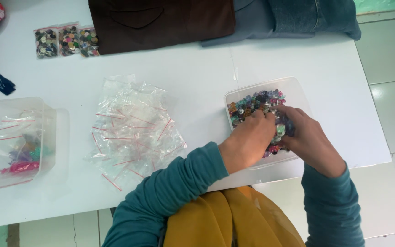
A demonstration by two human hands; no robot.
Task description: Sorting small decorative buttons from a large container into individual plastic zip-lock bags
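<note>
Three small zip bags of mixed buttons (pixel 67 41) already lie sealed at the far left of the white table (pixel 197 73), while a loose heap of empty zip bags (pixel 131 128) waits in the middle, so most of the bagging looks unfinished. A clear tub of coloured buttons (pixel 254 103) sits to the right, well stocked. Both hands are inside it: the left hand (pixel 248 139) and right hand (pixel 305 135) curl together around a small clear bag (pixel 280 124) stuffed with buttons, pinching it between them over the tub's near half. Another clear container (pixel 17 137) stands at the left edge.
</note>
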